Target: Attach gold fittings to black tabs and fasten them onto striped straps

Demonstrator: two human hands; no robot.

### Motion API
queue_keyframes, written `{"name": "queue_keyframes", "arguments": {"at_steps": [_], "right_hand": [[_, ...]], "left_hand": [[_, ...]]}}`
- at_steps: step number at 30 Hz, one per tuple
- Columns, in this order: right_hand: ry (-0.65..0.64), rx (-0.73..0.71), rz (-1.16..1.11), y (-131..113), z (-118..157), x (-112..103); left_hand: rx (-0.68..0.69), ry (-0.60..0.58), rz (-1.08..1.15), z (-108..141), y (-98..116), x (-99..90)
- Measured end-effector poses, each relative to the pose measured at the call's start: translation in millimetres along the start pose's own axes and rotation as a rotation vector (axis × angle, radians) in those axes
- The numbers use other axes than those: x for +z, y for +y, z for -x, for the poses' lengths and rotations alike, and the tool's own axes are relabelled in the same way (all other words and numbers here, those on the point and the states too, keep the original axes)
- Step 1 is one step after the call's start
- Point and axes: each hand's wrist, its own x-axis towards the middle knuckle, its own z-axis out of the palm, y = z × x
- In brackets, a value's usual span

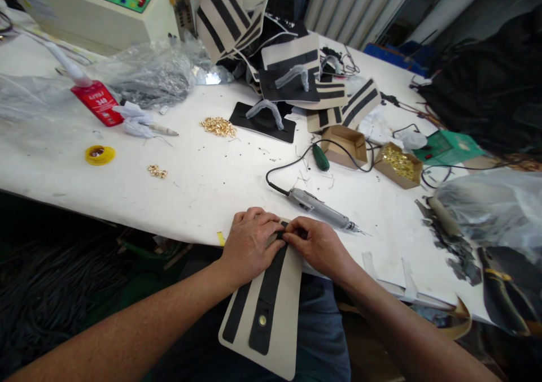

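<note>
A beige panel [289,308] with black strips slopes from the table edge down over my lap. One black strap [271,283] on it carries a small brass-coloured stud [262,320] near its lower end. My left hand [250,243] grips the upper part of the panel, thumb and fingers closed about the strap. Opposite it, my right hand [315,243] has its fingertips pinched together at the strap's upper end; whatever is between them is hidden. Just beyond both hands, a grey electric screwdriver [319,208] lies on the table.
Small gold-coloured metal parts lie in a larger pile [218,126] and a smaller one [157,171]. A red glue bottle [97,102], yellow tape roll [100,155] and cardboard boxes [345,144] stand farther back. Striped panels [292,54] are heaped behind. Pliers [503,291] rest at right.
</note>
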Motion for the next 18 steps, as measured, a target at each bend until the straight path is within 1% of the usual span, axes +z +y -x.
{"name": "queue_keyframes", "arguments": {"at_steps": [3,6,8,10,13,16,18], "right_hand": [[-0.068,0.078,-0.125,1.7,-6.5,-3.1],[-0.143,0.081,-0.198,4.0,-13.6,-7.4],[-0.160,0.062,-0.199,5.0,-15.3,-8.8],[-0.135,0.041,-0.168,5.5,-12.7,-7.6],[-0.034,-0.015,-0.096,5.6,-2.7,-1.1],[0.076,-0.108,-0.005,5.7,8.2,5.5],[0.105,-0.166,0.034,6.7,13.1,5.7]], "left_hand": [[0.002,-0.008,-0.009,0.1,-0.6,0.4],[0.002,-0.006,-0.016,0.6,-0.3,0.8],[0.002,-0.005,-0.022,0.9,0.5,0.8],[0.004,-0.008,-0.026,1.0,1.3,0.4],[0.003,-0.014,-0.031,0.9,2.2,0.1],[0.002,-0.009,-0.035,1.0,2.9,0.4],[0.003,-0.001,-0.037,1.1,3.5,0.9]]}}
